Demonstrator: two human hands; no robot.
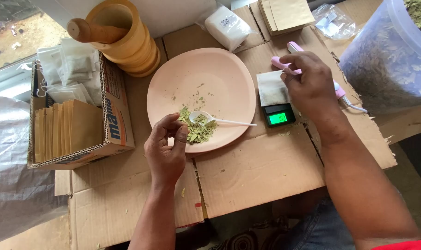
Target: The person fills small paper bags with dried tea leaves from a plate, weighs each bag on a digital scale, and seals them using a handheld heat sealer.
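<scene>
Pink plate (pixel 219 78) of leaves, left hand (pixel 166 148) pinched empty, right hand (pixel 307 81) pinching sachet (pixel 270 88) on scale (pixel 279 115).

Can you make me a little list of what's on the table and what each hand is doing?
left hand: at plate's near edge, fingertips pinched over dried green leaves
right hand: on a white tea bag lying on the small digital scale
plate: pink, holds leaves and a white spoon
behind plate: wooden mortar and pestle
left side: cardboard box of paper packets
surface: flattened cardboard
</scene>
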